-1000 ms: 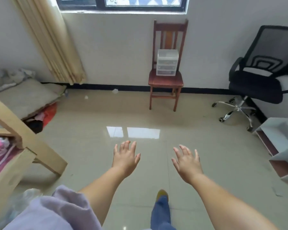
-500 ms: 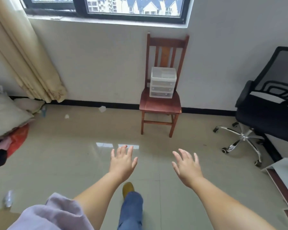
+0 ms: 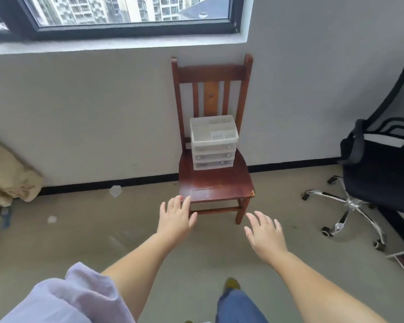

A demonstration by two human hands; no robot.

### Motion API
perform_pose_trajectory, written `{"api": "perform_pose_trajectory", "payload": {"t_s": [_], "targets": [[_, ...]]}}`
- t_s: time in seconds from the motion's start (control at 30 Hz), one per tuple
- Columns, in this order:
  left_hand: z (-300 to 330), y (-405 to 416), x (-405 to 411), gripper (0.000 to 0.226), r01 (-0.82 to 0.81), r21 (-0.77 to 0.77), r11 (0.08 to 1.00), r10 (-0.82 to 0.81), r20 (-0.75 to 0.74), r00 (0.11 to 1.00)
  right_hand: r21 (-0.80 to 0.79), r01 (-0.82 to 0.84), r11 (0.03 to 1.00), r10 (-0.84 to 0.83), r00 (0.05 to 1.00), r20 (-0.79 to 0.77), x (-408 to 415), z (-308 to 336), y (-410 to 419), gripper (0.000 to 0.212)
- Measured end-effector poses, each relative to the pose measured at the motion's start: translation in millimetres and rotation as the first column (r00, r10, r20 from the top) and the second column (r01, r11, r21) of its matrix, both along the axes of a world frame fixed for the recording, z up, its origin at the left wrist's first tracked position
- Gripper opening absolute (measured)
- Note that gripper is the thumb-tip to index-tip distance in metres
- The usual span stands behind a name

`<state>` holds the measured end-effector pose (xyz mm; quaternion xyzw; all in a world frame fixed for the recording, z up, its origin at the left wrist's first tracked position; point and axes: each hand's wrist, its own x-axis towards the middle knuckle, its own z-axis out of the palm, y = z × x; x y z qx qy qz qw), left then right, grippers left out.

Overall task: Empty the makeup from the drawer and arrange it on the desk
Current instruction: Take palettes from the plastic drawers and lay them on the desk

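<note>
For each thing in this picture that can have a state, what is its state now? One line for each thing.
drawer unit: upright on the seat, three drawers closed, top tray open
wooden chair: standing against the wall
office chair: upright, unoccupied
window: appears closed
left hand: open, holds nothing
right hand: open, holds nothing

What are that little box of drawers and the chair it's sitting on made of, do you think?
The drawer box looks like translucent, frosted plastic: pale walls with blurred dark shapes showing through the lower drawer fronts. The chair looks like solid wood with a reddish-brown varnish: the seat gleams, and a pale worn spot shows at its front right corner.
</note>
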<state>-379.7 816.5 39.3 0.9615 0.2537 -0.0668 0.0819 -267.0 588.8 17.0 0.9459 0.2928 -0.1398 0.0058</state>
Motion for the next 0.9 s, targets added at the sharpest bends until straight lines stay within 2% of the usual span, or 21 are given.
{"api": "perform_pose_trajectory", "payload": {"t_s": [0.23, 0.37, 0.43, 0.47, 0.5, 0.53, 0.57, 0.63, 0.67, 0.7, 0.8, 0.9], "targets": [[-44.1, 87.1, 158.1, 0.056, 0.015, -0.032, 0.999, -0.014, 0.032, 0.999, 0.199, 0.136, 0.970, -0.072, 0.952, -0.297, 144.2, -39.8, 103.3, 0.043], [-71.5, 129.5, 247.3, 0.058, 0.015, -0.044, 0.999, -0.012, 0.074, 0.997, 0.249, 0.190, 0.950, -0.072, 0.906, -0.418, 225.4, -72.7, 160.1, 0.041], [-82.7, 145.5, 285.6, 0.058, 0.033, -0.040, 0.999, -0.028, 0.120, 0.992, 0.249, 0.269, 0.930, -0.118, 0.863, -0.491, 259.8, -94.6, 185.3, 0.040], [-90.3, 153.6, 303.0, 0.058, 0.051, -0.027, 0.998, -0.046, 0.143, 0.989, 0.243, 0.361, 0.901, -0.178, 0.815, -0.551, 275.3, -108.9, 198.3, 0.039], [-99.4, 162.0, 317.9, 0.057, 0.068, -0.018, 0.998, -0.064, 0.163, 0.985, 0.228, 0.483, 0.845, -0.253, 0.738, -0.626, 288.6, -123.5, 211.4, 0.038], [-110.4, 170.7, 329.3, 0.057, 0.080, -0.018, 0.997, -0.076, 0.175, 0.982, 0.191, 0.620, 0.761, -0.324, 0.618, -0.716, 299.2, -139.0, 223.8, 0.036], [-122.8, 178.9, 337.2, 0.057, 0.091, -0.018, 0.996, -0.087, 0.181, 0.980, 0.133, 0.755, 0.642, -0.366, 0.454, -0.812, 306.7, -155.9, 235.0, 0.034], [-148.1, 194.1, 347.2, 0.060, 0.128, 0.015, 0.992, -0.128, 0.208, 0.970, -0.013, 0.923, 0.384, -0.320, 0.120, -0.940, 320.1, -189.3, 259.0, 0.032], [-165.6, 201.3, 349.5, 0.063, 0.149, 0.046, 0.988, -0.155, 0.231, 0.960, -0.076, 0.957, 0.281, -0.275, 0.004, -0.961, 325.8, -208.7, 272.7, 0.031], [-173.3, 205.5, 349.1, 0.065, 0.177, 0.081, 0.981, -0.192, 0.259, 0.947, -0.114, 0.977, 0.182, -0.217, -0.073, -0.973, 331.2, -218.5, 284.7, 0.031], [-194.3, 213.9, 350.8, 0.065, 0.217, 0.182, 0.959, -0.268, 0.337, 0.903, -0.176, 0.984, -0.036, -0.074, -0.178, -0.981, 352.0, -243.4, 322.7, 0.037], [-214.4, 216.5, 354.8, 0.065, 0.206, 0.236, 0.950, -0.287, 0.395, 0.873, -0.187, 0.980, -0.065, -0.064, -0.191, -0.979, 363.2, -267.2, 348.9, 0.041]]}}
